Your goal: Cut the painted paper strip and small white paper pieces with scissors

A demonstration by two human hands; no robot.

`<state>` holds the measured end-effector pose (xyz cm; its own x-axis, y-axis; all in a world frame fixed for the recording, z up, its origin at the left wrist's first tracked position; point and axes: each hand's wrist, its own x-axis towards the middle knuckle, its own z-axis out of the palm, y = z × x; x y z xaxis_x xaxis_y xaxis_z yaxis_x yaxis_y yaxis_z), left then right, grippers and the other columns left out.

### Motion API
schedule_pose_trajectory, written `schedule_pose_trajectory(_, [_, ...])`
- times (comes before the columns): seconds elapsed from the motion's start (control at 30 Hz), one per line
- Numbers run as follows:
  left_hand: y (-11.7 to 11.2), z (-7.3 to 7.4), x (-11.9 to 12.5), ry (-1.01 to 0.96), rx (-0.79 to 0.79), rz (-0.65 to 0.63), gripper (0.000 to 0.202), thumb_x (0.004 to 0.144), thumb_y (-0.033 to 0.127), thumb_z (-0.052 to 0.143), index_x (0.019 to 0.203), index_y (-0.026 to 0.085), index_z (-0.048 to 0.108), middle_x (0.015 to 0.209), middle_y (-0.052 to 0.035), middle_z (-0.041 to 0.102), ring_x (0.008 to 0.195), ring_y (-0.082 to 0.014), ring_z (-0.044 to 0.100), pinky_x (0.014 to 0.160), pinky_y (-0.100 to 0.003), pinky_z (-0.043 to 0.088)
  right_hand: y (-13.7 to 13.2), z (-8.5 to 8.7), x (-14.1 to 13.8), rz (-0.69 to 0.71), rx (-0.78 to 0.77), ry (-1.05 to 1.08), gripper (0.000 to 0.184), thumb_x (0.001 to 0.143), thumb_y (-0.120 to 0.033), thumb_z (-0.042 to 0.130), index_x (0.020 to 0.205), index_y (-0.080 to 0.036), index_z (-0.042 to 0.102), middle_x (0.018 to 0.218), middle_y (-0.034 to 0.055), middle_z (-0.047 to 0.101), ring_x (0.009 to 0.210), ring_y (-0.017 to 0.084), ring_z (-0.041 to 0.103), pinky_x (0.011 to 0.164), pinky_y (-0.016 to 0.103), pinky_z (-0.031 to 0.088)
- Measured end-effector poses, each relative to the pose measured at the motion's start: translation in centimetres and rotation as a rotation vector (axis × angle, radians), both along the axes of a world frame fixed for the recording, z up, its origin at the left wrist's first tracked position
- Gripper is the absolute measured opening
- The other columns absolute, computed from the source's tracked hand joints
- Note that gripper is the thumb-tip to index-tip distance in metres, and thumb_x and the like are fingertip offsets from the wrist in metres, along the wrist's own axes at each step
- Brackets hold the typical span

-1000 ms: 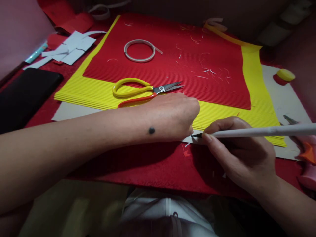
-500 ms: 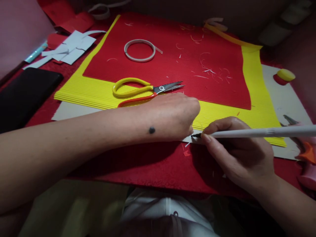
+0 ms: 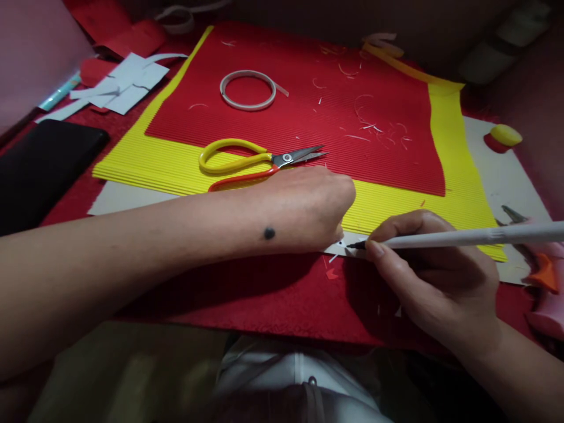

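My right hand (image 3: 436, 270) grips a white marker pen (image 3: 467, 236) between thumb and fingers, its black tip pointing left, just above the white board's edge. My left hand (image 3: 319, 205) is closed, with its fingers mostly hidden under the knuckles. At its fingertips shows a small white paper piece (image 3: 342, 244) with a black dot on it. Behind the left wrist lie scissors (image 3: 286, 157) with yellow and red handles, blades slightly apart. They rest on yellow corrugated paper (image 3: 158, 161) and red corrugated paper (image 3: 299, 126).
A tape roll (image 3: 247, 108) lies on the red sheet among thin white scraps. White paper pieces (image 3: 132, 88) and a black phone (image 3: 53, 170) are at the left. Pliers (image 3: 514, 215) and a round yellow-and-red piece (image 3: 506, 136) lie at the right. The red-covered table's edge (image 3: 264, 335) is in front.
The pen tip has drawn back slightly right from the small white piece, where a black dot now shows. My left hand stays almost in place.
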<state>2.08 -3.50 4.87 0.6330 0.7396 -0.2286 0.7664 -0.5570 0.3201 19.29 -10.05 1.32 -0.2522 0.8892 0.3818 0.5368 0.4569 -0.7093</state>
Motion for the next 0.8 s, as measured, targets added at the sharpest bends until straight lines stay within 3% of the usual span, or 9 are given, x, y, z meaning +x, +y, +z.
schedule_pose_trajectory(0.23, [0.00, 0.03, 0.04, 0.010, -0.007, 0.003, 0.025, 0.075, 0.029, 0.051, 0.091, 0.020, 0.067, 0.081, -0.0058, 0.068, 0.084, -0.0202, 0.061, 0.073, -0.028, 0.041, 0.11, -0.02, -0.16, 0.008, 0.007, -0.017, 0.008, 0.077, -0.017, 0.063, 0.078, -0.023, 0.057, 0.067, -0.0004, 0.059, 0.055, 0.014, 0.057, 0.045, 0.026, 0.045])
schedule_pose_trajectory(0.8, [0.02, -0.09, 0.04, 0.004, -0.001, 0.006, 0.024, 0.075, 0.030, 0.052, 0.090, 0.019, 0.066, 0.079, -0.0056, 0.067, 0.080, -0.0189, 0.060, 0.072, -0.027, 0.041, 0.11, -0.20, 0.18, 0.041, -0.015, 0.026, 0.012, 0.075, -0.012, 0.062, 0.078, -0.022, 0.057, 0.068, -0.0010, 0.057, 0.056, 0.013, 0.054, 0.046, 0.025, 0.043])
